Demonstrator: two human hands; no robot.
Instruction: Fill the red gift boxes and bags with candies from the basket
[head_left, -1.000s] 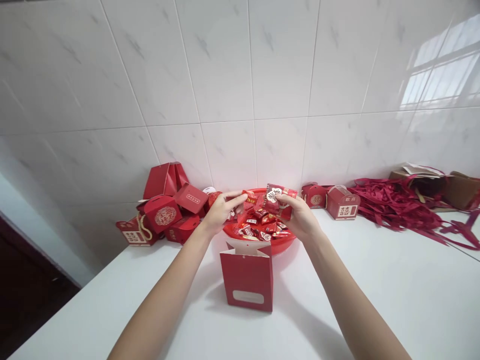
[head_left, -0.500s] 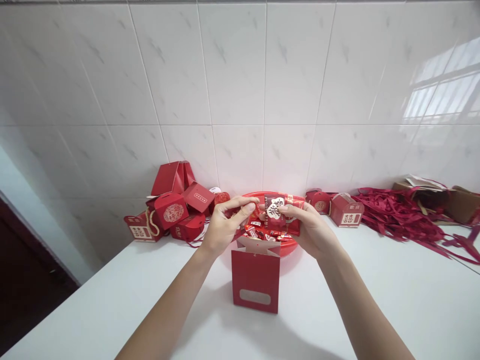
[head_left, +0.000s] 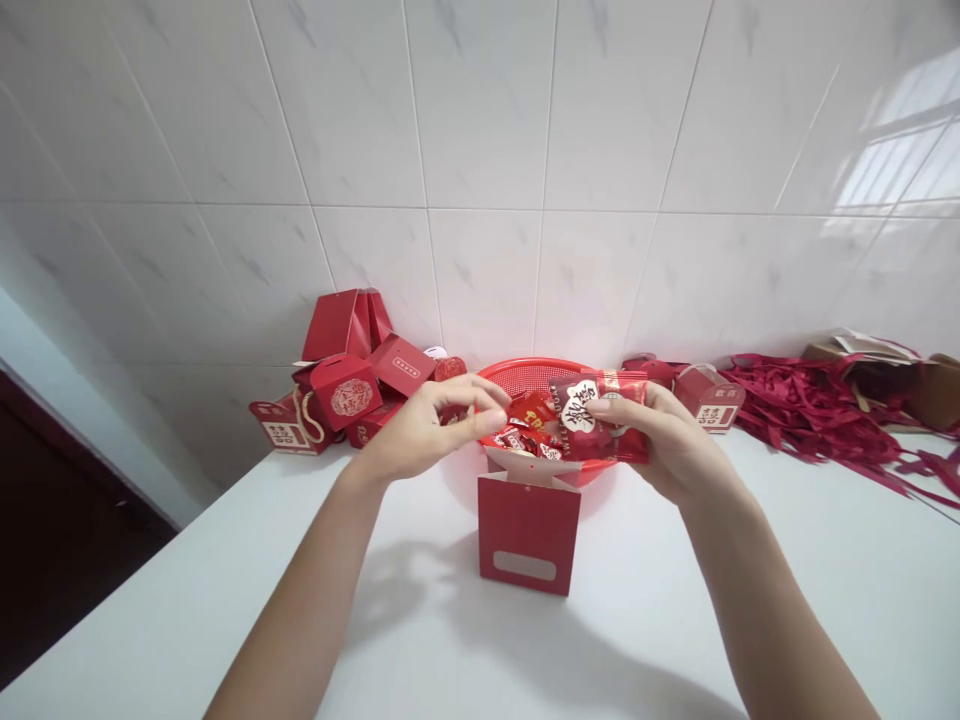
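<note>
My right hand (head_left: pixel 679 440) is closed on a large red candy packet (head_left: pixel 589 415) with white printed characters. It holds the packet above the red basket (head_left: pixel 529 372), to the right. My left hand (head_left: pixel 431 425) hovers at the basket's left side, thumb and forefinger slightly apart, with nothing visible between them. Small wrapped candies (head_left: pixel 529 440) in red and white lie in the basket just beyond its fingertips. In front of the basket stands an upright red paper box (head_left: pixel 529 530), its top flaps open and a pale window low on its front.
On the left is a pile of folded red gift boxes (head_left: pixel 349 395). To the right stand a small red box (head_left: pixel 709 395), a heap of dark red ribbons (head_left: pixel 802 415) and a brown carton (head_left: pixel 930 390). A tiled wall (head_left: pixel 480 280) closes off the back of the white table (head_left: pixel 652 600).
My hands have moved apart: the left has drawn away to the left and its pinch has loosened, while the right has shifted right with the candy packet. The view has tilted down.
</note>
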